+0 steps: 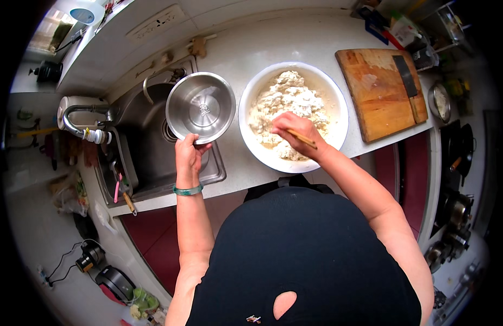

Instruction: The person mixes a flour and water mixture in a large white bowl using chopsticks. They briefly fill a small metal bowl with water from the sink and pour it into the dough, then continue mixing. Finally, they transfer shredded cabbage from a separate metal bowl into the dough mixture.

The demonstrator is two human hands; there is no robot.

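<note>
A large white basin (pixel 246 136) on the counter holds shaggy, lumpy dough (pixel 300 98) with loose flour. Over the basin, my right hand (pixel 295 132) grips wooden chopsticks (pixel 302 139); their lower ends are hidden by the hand and the dough. To the left, my left hand (pixel 189 157) pinches the near rim of a stainless steel bowl (pixel 200 108), thumb at the rim and fingers beneath. This bowl is tilted beside the basin, over the sink's right edge, and shows a little liquid or a wet shine inside. A green bangle (pixel 188 190) circles my left wrist.
At the left is a steel sink (pixel 147 118) with a curved faucet (pixel 72 120) and utensils in a side rack. A wooden cutting board (pixel 377 93) with a cleaver (pixel 405 76) lies right of the basin. Further right are a metal bowl (pixel 439 102) and a black wok (pixel 465 148).
</note>
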